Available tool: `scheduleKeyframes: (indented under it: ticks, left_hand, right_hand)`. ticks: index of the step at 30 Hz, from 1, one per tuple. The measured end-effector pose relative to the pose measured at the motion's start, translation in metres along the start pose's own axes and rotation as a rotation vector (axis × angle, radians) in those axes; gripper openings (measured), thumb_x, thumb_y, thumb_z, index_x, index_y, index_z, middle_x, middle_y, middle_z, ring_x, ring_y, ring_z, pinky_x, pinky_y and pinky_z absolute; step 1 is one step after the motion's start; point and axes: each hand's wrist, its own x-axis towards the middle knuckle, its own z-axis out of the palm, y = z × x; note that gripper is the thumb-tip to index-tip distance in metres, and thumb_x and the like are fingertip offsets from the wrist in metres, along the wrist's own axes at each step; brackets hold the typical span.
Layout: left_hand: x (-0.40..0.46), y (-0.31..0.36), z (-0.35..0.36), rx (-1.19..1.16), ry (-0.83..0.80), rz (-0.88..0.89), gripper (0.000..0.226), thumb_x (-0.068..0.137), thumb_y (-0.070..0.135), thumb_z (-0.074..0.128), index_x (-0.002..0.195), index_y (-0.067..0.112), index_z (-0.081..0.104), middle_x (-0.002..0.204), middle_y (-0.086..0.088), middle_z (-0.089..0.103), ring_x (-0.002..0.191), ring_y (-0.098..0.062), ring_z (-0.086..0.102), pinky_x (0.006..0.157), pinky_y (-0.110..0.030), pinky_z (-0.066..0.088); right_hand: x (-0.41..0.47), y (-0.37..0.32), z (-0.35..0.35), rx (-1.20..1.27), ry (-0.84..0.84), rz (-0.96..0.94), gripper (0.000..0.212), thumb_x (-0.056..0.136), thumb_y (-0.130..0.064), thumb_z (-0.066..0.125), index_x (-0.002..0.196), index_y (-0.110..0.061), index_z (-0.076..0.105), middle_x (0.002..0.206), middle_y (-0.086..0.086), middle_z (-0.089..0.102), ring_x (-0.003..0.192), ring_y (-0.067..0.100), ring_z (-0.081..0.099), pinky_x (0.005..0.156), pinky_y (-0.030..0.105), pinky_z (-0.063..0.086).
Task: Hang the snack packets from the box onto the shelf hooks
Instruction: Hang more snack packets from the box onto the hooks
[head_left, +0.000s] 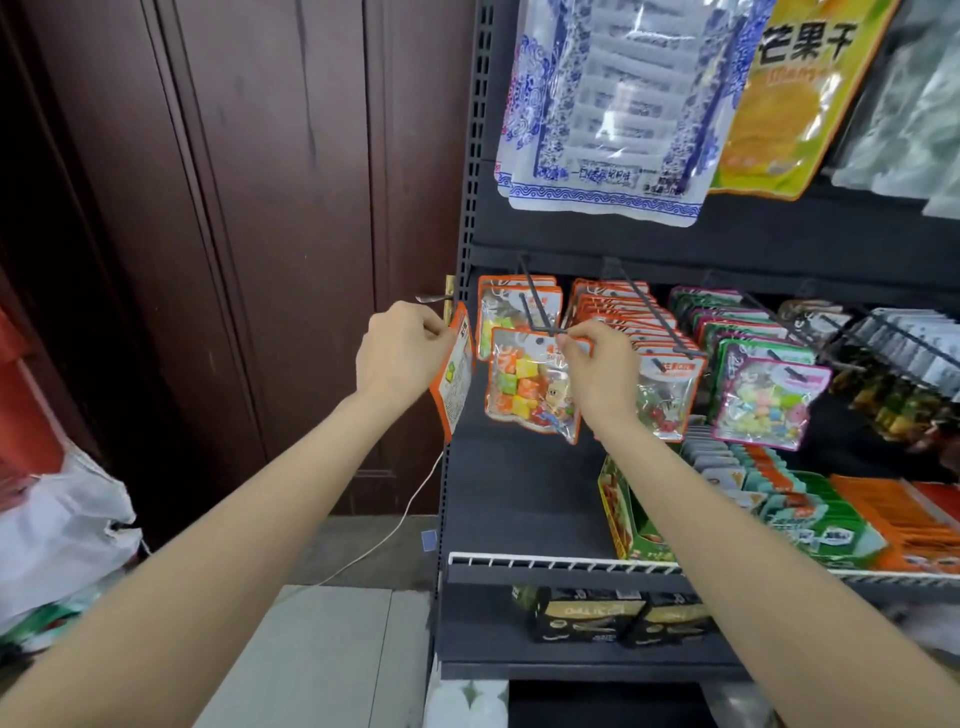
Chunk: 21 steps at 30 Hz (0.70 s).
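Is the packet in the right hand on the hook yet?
Cannot tell: right hand pinches the packet top at the hook tip.

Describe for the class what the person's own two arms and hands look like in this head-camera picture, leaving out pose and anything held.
Both forearms are bare up to the bottom edge of the picture, with no sleeves showing. The left hand and right hand wear no gloves. No watch, bracelet or ring shows on either wrist or on the visible fingers, and no markings can be seen.

We see the orange-edged clear candy packet on the black wire hook (another orange-edged packet hangs at its nine o'clock), green-edged packets at three o'clock.
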Motion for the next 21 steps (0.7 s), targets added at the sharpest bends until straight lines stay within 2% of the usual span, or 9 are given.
scheduleKeyframes:
  ticks: [3,6,9,13,16,17,18,20,21]
  left_hand:
    - [0.005,0.002,0.007,0.001,-0.020,0.007,0.016,0.087,0.019,0.057,0.077,0.020,0.070,0.074,0.001,0.066,0.075,-0.021,0.066,0.067,-0.034,0.056]
    - [0.012,0.003,0.013,-0.001,-0.042,-0.013,0.017,0.087,0.019,0.056,0.077,0.021,0.070,0.066,0.008,0.060,0.070,-0.016,0.062,0.060,-0.026,0.046]
    - [0.020,0.003,0.018,-0.004,-0.047,-0.016,0.016,0.088,0.020,0.057,0.078,0.020,0.071,0.065,0.012,0.058,0.069,-0.014,0.061,0.060,-0.026,0.047]
    - [0.029,-0.001,0.025,-0.018,-0.057,-0.013,0.016,0.088,0.017,0.058,0.078,0.015,0.071,0.070,0.005,0.064,0.067,-0.016,0.066,0.063,-0.032,0.057]
    - [0.034,-0.003,0.029,-0.135,-0.071,-0.076,0.022,0.087,0.011,0.059,0.072,-0.001,0.070,0.067,-0.010,0.069,0.056,-0.020,0.069,0.054,-0.037,0.059]
    - [0.035,-0.003,0.030,-0.185,-0.077,-0.106,0.023,0.087,0.009,0.059,0.072,-0.006,0.069,0.066,-0.013,0.069,0.054,-0.021,0.069,0.052,-0.037,0.059]
    - [0.035,-0.002,0.030,-0.235,-0.085,-0.139,0.023,0.087,0.008,0.060,0.072,-0.008,0.068,0.066,-0.014,0.069,0.054,-0.021,0.069,0.053,-0.036,0.059]
    - [0.034,0.001,0.032,-0.327,-0.108,-0.201,0.023,0.088,0.008,0.061,0.071,-0.006,0.069,0.069,-0.013,0.070,0.056,-0.022,0.070,0.055,-0.036,0.060]
    - [0.032,0.003,0.034,-0.363,-0.124,-0.225,0.023,0.088,0.008,0.061,0.070,-0.003,0.069,0.069,-0.013,0.070,0.056,-0.022,0.070,0.055,-0.035,0.060]
  right_hand:
    - [0.007,0.002,0.003,-0.116,-0.010,-0.048,0.015,0.092,-0.016,0.057,0.099,-0.007,0.067,0.096,0.003,0.068,0.076,0.008,0.052,0.056,0.006,0.029]
    - [0.022,-0.001,0.007,-0.298,-0.047,-0.091,0.016,0.091,-0.010,0.056,0.104,-0.009,0.066,0.100,0.007,0.069,0.086,0.020,0.061,0.063,0.022,0.038]
    - [0.045,-0.006,0.017,-0.481,-0.099,-0.088,0.021,0.089,0.003,0.050,0.101,-0.005,0.066,0.098,0.014,0.067,0.091,0.033,0.063,0.063,0.029,0.040]
    - [0.079,-0.010,0.038,-0.552,-0.164,-0.060,0.017,0.090,0.002,0.047,0.096,0.001,0.062,0.096,0.020,0.066,0.088,0.036,0.063,0.063,0.033,0.043]
    - [0.093,-0.006,0.047,-0.492,-0.192,-0.026,0.025,0.090,0.005,0.041,0.105,0.004,0.061,0.106,0.023,0.062,0.096,0.037,0.062,0.071,0.035,0.047]
    - [0.092,-0.005,0.046,-0.465,-0.205,-0.053,0.030,0.090,0.007,0.040,0.111,0.003,0.060,0.113,0.023,0.059,0.102,0.035,0.061,0.080,0.033,0.048]
    - [0.087,-0.005,0.043,-0.426,-0.224,-0.094,0.034,0.090,0.008,0.041,0.120,0.002,0.057,0.123,0.022,0.055,0.108,0.030,0.058,0.087,0.024,0.046]
    - [0.068,-0.005,0.030,-0.229,-0.222,-0.110,0.041,0.092,0.009,0.042,0.132,0.001,0.048,0.135,0.017,0.045,0.111,0.012,0.051,0.085,-0.004,0.032]
    - [0.056,-0.003,0.023,-0.178,-0.184,-0.112,0.043,0.091,0.009,0.045,0.133,0.000,0.046,0.137,0.013,0.043,0.114,0.007,0.047,0.085,-0.008,0.024]
